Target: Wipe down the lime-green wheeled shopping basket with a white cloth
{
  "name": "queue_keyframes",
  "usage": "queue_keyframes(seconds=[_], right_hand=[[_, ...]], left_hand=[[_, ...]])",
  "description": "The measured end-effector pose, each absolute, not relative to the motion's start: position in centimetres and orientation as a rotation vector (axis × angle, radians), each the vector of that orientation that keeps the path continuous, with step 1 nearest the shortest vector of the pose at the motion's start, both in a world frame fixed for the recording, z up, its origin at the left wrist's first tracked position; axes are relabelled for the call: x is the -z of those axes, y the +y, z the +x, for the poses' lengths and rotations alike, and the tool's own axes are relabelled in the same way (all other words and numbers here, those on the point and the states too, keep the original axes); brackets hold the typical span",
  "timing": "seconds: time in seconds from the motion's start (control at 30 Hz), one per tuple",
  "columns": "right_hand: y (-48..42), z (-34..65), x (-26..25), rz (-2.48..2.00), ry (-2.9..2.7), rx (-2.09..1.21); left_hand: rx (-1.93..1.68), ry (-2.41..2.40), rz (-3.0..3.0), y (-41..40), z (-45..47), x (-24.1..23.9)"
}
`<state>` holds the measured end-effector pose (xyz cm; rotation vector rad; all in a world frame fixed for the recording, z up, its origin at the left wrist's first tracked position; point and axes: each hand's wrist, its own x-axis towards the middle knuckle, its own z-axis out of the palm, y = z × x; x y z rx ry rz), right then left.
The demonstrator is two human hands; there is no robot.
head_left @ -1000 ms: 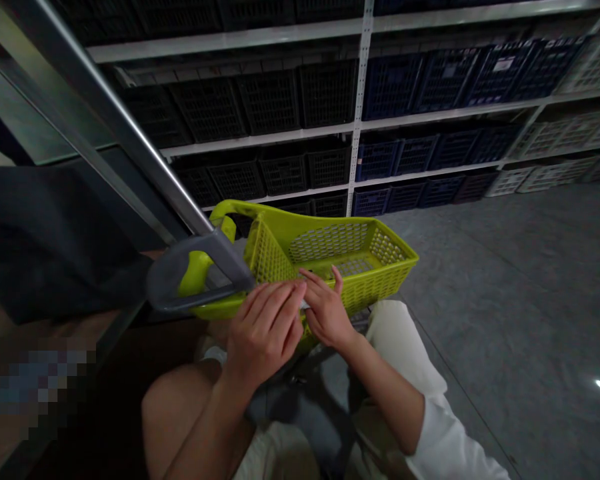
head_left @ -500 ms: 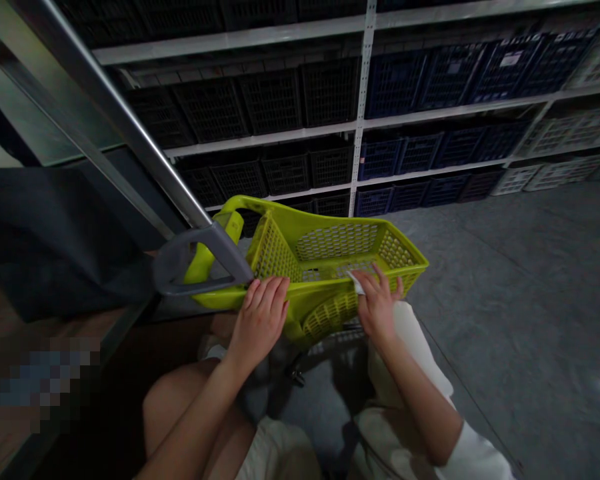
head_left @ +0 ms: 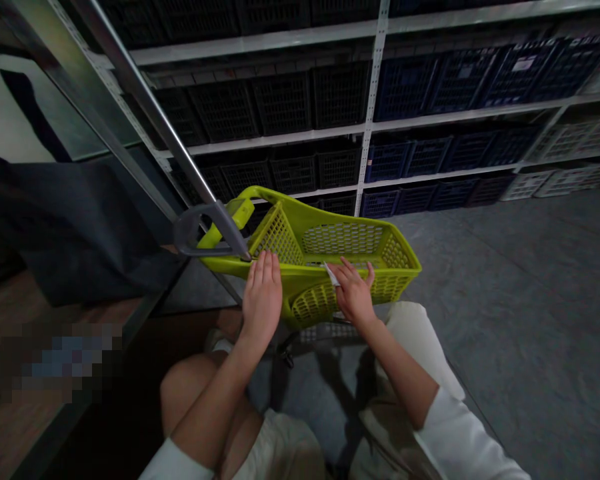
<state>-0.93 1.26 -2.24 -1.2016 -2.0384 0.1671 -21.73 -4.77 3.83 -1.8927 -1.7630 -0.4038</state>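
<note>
A yellow-green plastic shopping cart (head_left: 320,215) stands across in front of my knees, its mesh basket holding nothing that I can see. My left hand (head_left: 263,287) lies along the near rim by the grey loop-shaped piece (head_left: 231,230), fingers straight and side by side. Further right on the same rim, my right hand (head_left: 354,292) pinches a thin white wipe (head_left: 331,275) against the plastic. Part of the wipe is hidden under the fingers, so I cannot tell whether it is paper or cloth.
A shiny metal pole (head_left: 180,147) rises from the grey piece towards the upper left. Behind the cart, white shelving (head_left: 373,100) holds black crates (head_left: 283,100) and dark blue crates (head_left: 407,83). A wooden tabletop (head_left: 145,310) with a dark bag (head_left: 95,227) is at left.
My right hand has slid left along the rim with the wipe. My left hand's fingers have straightened on the rim. The view has shifted slightly.
</note>
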Motion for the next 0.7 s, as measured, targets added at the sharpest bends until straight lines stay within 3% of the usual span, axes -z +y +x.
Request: queue_keyframes(seconds=[0.27, 0.7], right_hand=[[3.5, 4.3, 5.7, -1.11, -1.988, -0.338], [2.8, 4.5, 6.9, -1.076, -1.872, -0.245]], left_hand=[[0.361, -1.82, -1.878, -5.2, -21.5, -3.4], [0.346, -1.837, -1.889, -6.7, -20.3, -3.6]])
